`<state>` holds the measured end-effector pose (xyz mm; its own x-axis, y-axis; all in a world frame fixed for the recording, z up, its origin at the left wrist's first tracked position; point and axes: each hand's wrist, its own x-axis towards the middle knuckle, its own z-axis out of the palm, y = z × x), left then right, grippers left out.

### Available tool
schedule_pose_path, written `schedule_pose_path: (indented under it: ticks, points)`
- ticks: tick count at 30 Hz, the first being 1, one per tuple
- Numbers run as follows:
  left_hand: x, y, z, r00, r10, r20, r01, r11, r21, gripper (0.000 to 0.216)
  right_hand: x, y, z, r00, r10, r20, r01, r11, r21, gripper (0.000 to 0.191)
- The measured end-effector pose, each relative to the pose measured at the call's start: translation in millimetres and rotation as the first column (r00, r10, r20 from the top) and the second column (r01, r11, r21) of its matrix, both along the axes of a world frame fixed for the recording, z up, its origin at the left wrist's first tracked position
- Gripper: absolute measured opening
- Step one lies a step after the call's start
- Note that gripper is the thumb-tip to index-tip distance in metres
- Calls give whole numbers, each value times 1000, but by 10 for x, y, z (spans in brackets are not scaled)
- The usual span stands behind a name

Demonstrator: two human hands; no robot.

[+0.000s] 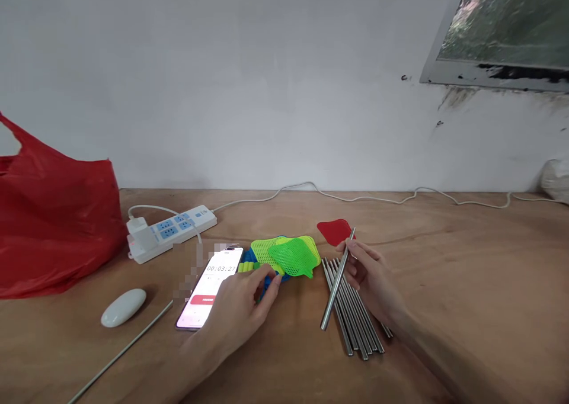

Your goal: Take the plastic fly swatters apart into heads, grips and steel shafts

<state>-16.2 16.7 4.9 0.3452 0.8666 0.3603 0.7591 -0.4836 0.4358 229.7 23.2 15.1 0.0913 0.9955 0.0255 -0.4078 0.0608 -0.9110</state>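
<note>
My right hand [367, 271] is closed around a silver metal rod [335, 288], which it holds tilted above a bundle of similar metal rods [355, 318] on the table. My left hand [244, 300] reaches over the near edge of a pile of coloured plastic pieces. Its thumb and fingertips are bent close together; what lies between them is hidden. In the pile are a bright green leaf-shaped mesh fly-swatter head [294, 257], yellow-green mesh heads [263, 250], blue pieces beneath and yellow ribbed pieces [246, 267]. A red swatter head [334, 231] lies behind the rods.
A lit phone with a running timer [213, 285] lies beside my left hand. Left of it are a white mouse [123, 307], a power strip [175, 232] and a red plastic bag [57, 220]. A white cable [355, 199] runs along the wall.
</note>
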Motion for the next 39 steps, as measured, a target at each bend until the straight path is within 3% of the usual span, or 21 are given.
schedule_pose_path:
  ticks: [3, 7, 10, 14, 21, 26, 35, 39]
  points:
    - [8, -43, 43, 995, -93, 34, 94, 995, -32, 39, -24, -10, -47, 998, 56, 13, -56, 998, 2, 37]
    - [31, -86, 49, 974, -221, 43, 222, 974, -48, 31, -73, -39, -145, 966, 243, 84, -246, 969, 21, 33]
    - [54, -94, -7, 975, -222, -29, 220, 973, -73, 30, -118, -54, -177, 947, 297, 124, -306, 950, 60, 32]
    - [70, -102, -55, 976, -191, -101, 182, 979, -90, 32, -164, -52, -193, 966, 231, 115, -241, 967, 80, 33]
    - [79, -101, 27, 962, -217, -167, 199, 973, -116, 37, -205, -90, -205, 989, 146, 19, -146, 988, 47, 36]
    - [141, -112, 133, 971, -238, -23, 223, 937, -270, 44, -220, -107, -173, 996, 68, -50, -66, 997, 41, 36]
    - [148, -97, 252, 962, -170, 211, 258, 819, -513, 51, -234, -98, -160, 999, -2, -50, 3, 999, 33, 41]
    - [168, -118, 286, 962, -146, 230, 251, 801, -544, 52, -237, -94, -164, 999, -5, -47, 6, 1000, 25, 42]
